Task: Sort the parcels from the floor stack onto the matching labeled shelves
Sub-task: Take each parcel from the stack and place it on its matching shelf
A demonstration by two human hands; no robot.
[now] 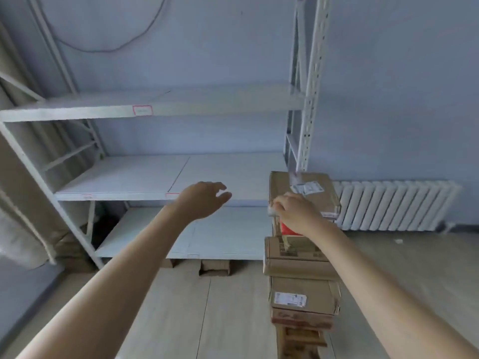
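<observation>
Both hands out at the stack — top parcel (pixel 303 193) up for grabs.

Right hand (pixel 295 212) curls over its near left corner, touching; whether it grips, I cannot tell. Left hand (pixel 202 199) hangs open and empty, well to the left, before the bare middle shelf (pixel 124 180). Stiff cardboard, probably light — best taken by opposite side edges, since the floor stack (pixel 302 275) beneath sits crooked.

Soft even daylight; slight blur, edges bowed.

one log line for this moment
right hand: on top parcel of stack | left hand: open, empty | shelves: bare
</observation>
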